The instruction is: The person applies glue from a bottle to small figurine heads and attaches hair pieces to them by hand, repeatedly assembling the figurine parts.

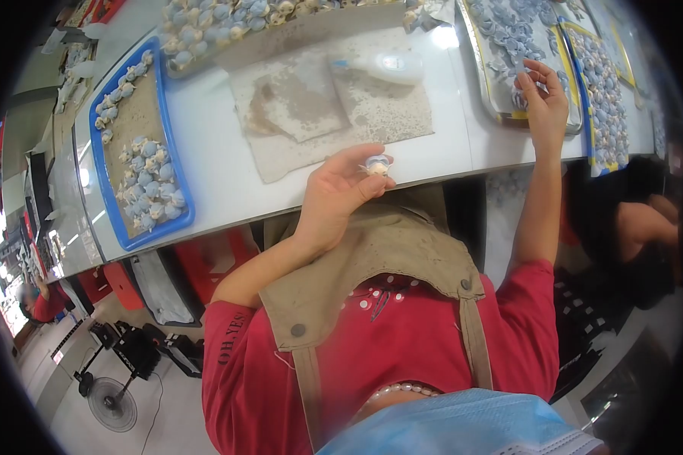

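Near the table's front edge, my left hand (344, 188) pinches a small white and blue figure (376, 165) between thumb and fingers. Over a white tray (487, 95) of pale blue pieces (512, 34) at the right, my right hand (542, 87) has its thumb and index finger close together on a small blue piece (520, 68). The stained sheet (395, 114) lies on the table between the hands, beyond my left hand. A translucent bottle (397, 68) rests on its side on that sheet.
A blue tray (180, 205) with several small figures (148, 182) stands at the left. More figures (212, 23) lie along the back. Another blue-edged tray (607, 114) is at the far right, with a person (637, 220) seated beside it. A fan (111, 402) stands on the floor.
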`<state>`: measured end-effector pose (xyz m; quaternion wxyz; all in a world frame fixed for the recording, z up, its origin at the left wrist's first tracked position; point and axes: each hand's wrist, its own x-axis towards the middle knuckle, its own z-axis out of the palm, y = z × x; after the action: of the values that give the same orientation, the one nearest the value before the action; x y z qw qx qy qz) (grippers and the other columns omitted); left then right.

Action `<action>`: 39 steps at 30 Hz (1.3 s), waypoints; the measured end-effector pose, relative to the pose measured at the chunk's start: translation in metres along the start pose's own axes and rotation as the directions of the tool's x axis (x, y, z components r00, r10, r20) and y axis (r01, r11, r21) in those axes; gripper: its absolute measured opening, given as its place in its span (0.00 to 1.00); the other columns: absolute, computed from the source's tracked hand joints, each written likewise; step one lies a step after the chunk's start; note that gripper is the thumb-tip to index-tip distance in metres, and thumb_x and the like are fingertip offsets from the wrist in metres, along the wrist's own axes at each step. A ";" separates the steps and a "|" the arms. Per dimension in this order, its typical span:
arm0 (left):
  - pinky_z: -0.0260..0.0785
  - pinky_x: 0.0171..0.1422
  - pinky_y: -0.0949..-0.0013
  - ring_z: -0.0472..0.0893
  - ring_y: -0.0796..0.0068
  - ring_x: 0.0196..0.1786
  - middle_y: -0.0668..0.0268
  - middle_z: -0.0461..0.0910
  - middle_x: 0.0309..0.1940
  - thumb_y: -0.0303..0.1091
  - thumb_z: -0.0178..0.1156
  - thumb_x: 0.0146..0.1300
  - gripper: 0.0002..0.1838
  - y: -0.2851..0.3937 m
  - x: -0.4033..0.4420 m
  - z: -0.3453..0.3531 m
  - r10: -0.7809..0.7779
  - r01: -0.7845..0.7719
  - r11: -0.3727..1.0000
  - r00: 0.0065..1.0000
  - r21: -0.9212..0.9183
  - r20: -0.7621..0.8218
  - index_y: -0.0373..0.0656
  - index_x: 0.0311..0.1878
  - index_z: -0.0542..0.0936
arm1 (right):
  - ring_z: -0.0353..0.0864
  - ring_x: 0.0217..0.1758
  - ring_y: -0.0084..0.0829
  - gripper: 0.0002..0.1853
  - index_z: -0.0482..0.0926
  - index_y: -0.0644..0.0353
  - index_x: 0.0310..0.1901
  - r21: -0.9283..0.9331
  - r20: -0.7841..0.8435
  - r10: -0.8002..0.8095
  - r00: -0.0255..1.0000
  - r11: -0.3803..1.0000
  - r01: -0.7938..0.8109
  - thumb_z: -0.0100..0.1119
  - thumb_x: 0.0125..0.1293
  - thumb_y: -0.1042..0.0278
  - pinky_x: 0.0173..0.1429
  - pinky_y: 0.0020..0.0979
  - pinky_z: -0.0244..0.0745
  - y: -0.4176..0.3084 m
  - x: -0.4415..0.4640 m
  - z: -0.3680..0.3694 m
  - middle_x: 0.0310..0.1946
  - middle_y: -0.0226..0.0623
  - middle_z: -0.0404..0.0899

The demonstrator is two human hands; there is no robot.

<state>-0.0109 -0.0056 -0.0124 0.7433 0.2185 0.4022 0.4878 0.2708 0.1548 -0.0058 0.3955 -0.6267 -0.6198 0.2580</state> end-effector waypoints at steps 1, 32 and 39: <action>0.69 0.45 0.78 0.76 0.76 0.42 0.58 0.74 0.47 0.24 0.58 0.58 0.20 -0.001 0.000 -0.001 -0.001 0.001 1.000 1.000 -0.005 0.007 0.36 0.55 0.69 | 0.71 0.33 0.14 0.12 0.77 0.59 0.47 -0.008 -0.004 -0.001 1.000 1.000 0.001 0.55 0.61 0.73 0.35 0.14 0.65 0.002 0.002 -0.003 0.31 0.24 0.71; 0.68 0.51 0.75 0.75 0.76 0.45 0.62 0.76 0.41 0.28 0.58 0.60 0.24 -0.001 -0.015 -0.005 0.092 -0.086 0.995 0.988 -0.055 0.126 0.34 0.59 0.65 | 0.75 0.33 0.20 0.15 0.76 0.62 0.39 0.412 0.638 -0.076 0.766 0.875 -0.256 0.65 0.48 0.80 0.37 0.20 0.71 -0.099 -0.135 0.062 0.32 0.31 0.75; 0.68 0.51 0.75 0.75 0.77 0.45 0.62 0.75 0.42 0.27 0.54 0.62 0.20 0.001 -0.019 -0.006 0.150 -0.158 0.984 0.984 0.082 0.101 0.34 0.57 0.67 | 0.77 0.27 0.27 0.16 0.80 0.61 0.37 0.178 0.218 -0.469 0.856 0.881 0.438 0.68 0.43 0.79 0.28 0.23 0.72 -0.088 -0.151 0.074 0.30 0.36 0.78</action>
<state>-0.0201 -0.0223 -0.0083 0.7109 0.3051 0.3701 0.5144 0.1454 0.0129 0.0004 0.3998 -0.3992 -0.7787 0.2729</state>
